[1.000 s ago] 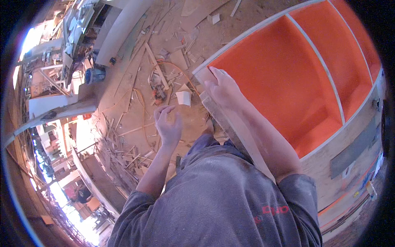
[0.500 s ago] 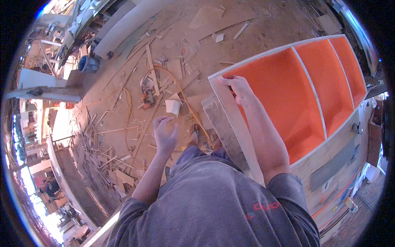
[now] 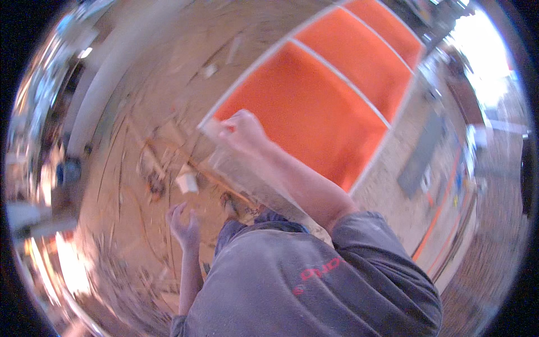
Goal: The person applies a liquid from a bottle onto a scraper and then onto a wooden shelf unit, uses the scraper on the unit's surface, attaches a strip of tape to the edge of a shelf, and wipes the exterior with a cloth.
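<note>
A long open-fronted cabinet (image 3: 292,112) stands on my right, its inside bright orange and parted into three bays by pale-edged dividers. My right hand (image 3: 242,133) is at the cabinet's near left corner, on its pale edge, with the fingers curled in. Blur hides whether anything small is between those fingers. Over the floor to the left hangs my left hand (image 3: 184,227), its fingers loosely bent and apart, holding nothing.
Below the cabinet's near end is a greyish board (image 3: 247,174). A white block-like piece (image 3: 187,181) and wood scraps litter the brown floor (image 3: 120,163). An orange cord (image 3: 219,182) runs toward my feet. A dark grey panel (image 3: 420,154) lies on the pale surface at right.
My view has swung to the right, so the cabinet appears turned and farther left. My right hand remains at its corner edge, fingers more curled. My left hand still hangs free.
</note>
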Motion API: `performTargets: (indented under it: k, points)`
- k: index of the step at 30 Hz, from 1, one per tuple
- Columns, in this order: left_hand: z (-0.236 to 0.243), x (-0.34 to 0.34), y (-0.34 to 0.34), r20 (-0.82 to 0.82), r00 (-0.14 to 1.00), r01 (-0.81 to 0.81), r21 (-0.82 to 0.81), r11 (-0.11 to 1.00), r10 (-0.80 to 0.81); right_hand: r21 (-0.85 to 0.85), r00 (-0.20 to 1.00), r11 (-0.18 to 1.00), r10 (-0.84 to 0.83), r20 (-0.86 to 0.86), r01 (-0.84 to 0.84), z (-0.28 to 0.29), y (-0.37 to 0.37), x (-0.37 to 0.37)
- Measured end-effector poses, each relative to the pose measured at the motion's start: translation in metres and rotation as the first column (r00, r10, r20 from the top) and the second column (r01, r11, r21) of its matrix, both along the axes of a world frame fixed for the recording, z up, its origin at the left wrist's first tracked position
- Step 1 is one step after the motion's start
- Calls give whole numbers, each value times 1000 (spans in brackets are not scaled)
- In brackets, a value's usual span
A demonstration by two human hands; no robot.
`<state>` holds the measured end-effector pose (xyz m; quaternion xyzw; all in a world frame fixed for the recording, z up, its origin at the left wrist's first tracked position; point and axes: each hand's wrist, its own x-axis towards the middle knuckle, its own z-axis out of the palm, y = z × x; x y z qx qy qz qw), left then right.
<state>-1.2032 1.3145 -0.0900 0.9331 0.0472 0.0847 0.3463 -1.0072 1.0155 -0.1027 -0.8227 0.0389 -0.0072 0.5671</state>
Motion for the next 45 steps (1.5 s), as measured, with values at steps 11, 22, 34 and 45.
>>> performTargets:
  k: [11,22,34,45]
  points:
    - [-4,62,9,-15,921,389,-40,920,-390,-600,958,799,-198,-209,34,67,-56,-130]
    - [-193,75,175,-776,295,553,-338,762,-558,-317,680,604,-684,263,731,76,69,-383]
    - [-199,-29,160,-882,-352,250,-410,877,-312,-404,604,535,-795,58,742,31,85,-522]
    - [-205,-68,28,-961,-16,371,-262,891,-277,-303,564,521,-823,71,798,23,-80,-582]
